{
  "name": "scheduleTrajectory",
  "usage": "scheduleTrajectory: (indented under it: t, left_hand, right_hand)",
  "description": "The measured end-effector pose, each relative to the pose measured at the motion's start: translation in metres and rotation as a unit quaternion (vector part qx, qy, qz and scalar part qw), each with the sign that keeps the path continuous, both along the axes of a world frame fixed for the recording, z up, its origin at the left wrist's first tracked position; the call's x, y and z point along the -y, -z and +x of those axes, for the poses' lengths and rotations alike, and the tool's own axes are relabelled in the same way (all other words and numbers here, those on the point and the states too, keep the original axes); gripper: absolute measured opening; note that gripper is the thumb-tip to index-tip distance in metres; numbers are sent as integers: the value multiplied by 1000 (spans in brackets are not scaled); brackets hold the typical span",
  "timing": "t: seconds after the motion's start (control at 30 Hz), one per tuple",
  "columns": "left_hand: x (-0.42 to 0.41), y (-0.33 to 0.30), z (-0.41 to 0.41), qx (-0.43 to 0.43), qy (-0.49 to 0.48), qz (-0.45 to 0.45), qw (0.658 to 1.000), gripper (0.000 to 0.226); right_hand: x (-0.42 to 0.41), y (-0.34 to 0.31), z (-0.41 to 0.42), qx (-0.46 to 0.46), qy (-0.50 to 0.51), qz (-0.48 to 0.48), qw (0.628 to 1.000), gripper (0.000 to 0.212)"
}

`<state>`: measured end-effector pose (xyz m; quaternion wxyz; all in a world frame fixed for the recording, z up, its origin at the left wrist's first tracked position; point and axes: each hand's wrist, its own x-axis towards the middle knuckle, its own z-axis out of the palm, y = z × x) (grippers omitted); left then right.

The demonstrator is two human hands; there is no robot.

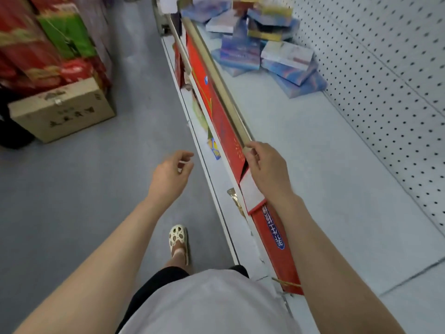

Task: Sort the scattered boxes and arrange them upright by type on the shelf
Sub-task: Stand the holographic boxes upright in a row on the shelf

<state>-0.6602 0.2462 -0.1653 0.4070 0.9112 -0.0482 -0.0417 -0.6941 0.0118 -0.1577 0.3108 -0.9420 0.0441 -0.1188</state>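
Two hands show: the right hand [267, 165] pinches the shelf [313, 165] edge strip. The left hand [172, 174] hangs with fingers loosely curled, holding nothing. The boxes [260, 42], too jumbled to count, lie heaped at 1 o'clock.

I see a brown carton [61, 110] on the grey floor [134, 97]. Behind it stand red and green packages [48, 39].

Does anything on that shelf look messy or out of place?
Yes. The blue boxes at the shelf's far end lie in a jumbled heap, tilted and overlapping, none upright. The right hand grips the shelf's front rail.
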Motion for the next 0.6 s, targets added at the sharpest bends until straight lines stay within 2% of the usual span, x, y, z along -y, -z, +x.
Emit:
scheduleTrajectory:
  t: [0.2, 0.43, 0.6]
  left_hand:
    - [-17, -21, 162, 10, 86, 39, 995, 30]
    - [6, -38, 323, 47, 193, 74, 977, 39]
    - [51, -36, 413, 92, 279, 126, 947, 49]
  right_hand:
    - [-7, -20, 141, 16, 81, 3, 997, 30]
    - [10, -33, 275, -46, 168, 0, 985, 38]
    - [35, -17, 348, -96, 257, 12, 962, 47]
